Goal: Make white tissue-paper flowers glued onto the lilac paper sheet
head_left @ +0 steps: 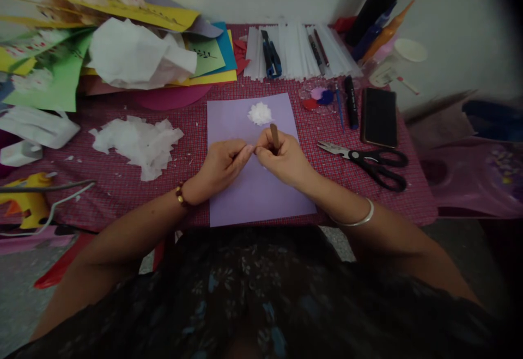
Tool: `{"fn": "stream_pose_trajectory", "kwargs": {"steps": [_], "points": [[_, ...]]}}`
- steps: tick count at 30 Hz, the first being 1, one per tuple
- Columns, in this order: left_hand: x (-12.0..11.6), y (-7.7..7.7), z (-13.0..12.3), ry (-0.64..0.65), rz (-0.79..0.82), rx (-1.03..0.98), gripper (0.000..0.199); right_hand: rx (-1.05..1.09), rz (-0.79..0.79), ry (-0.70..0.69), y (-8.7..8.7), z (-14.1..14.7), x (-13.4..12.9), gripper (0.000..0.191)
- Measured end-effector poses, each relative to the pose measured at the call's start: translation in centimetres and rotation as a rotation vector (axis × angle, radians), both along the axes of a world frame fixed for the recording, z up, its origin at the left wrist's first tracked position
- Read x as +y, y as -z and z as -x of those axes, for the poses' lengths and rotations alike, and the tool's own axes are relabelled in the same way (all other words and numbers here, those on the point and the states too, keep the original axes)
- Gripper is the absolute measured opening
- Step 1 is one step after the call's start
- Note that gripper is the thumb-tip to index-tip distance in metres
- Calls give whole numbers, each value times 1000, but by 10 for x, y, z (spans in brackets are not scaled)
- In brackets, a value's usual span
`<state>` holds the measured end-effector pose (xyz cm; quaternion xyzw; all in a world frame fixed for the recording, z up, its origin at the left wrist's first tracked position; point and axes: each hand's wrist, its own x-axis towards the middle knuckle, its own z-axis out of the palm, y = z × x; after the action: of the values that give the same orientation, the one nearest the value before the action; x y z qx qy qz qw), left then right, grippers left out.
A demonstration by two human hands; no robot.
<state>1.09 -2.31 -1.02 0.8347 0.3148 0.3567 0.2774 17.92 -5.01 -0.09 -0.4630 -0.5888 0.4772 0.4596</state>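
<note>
A purple sheet of paper (245, 201) lies flat before me, with a white ruffled paper flower (260, 114) near its top edge. Over the sheet's middle, my left hand (223, 165) and my right hand (284, 157) meet at the fingertips. A flat brown stick (274, 137) rises out of my right hand, which is closed around it. The left thumb and fingers are pinched together; whatever is between them is too small to make out. Left of the sheet sits a pile of white tissue pieces (139, 144).
Black-handled scissors (368, 163) and a dark phone (379, 116) lie at the right. Behind the sheet are white sticks (292, 54) with a blue cutter (270, 56) on them. Coloured papers (216, 56) and crumpled white tissue (131, 54) fill the back left. A yellow glue gun (30, 198) is at far left.
</note>
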Motion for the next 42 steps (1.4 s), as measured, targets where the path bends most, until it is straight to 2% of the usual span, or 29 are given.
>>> {"fn": "stream_pose_trajectory", "kwargs": {"steps": [4,8,11,16,22,27,29,35,42], "points": [[0,0,-1,75,271,-41,51,7,12,-33,4,-1,3,20],[1,2,-1,95,406,-71,55,49,-6,-73,6,-3,6,21],[2,4,0,108,429,-74,54,75,-37,-105,7,-4,5,27],[3,4,1,109,375,-64,55,82,-61,-124,8,-4,4,36],[3,3,0,96,336,-60,54,179,-74,-142,6,-3,6,17],[2,1,0,96,316,-61,55,196,-34,-202,3,-2,7,15],[2,0,1,123,350,-40,56,190,-6,-225,4,-2,7,15],[1,-2,2,338,598,-19,59,222,-16,-387,6,-4,3,11],[0,-2,-3,315,670,-54,57,201,-42,-380,10,-3,3,15]]}}
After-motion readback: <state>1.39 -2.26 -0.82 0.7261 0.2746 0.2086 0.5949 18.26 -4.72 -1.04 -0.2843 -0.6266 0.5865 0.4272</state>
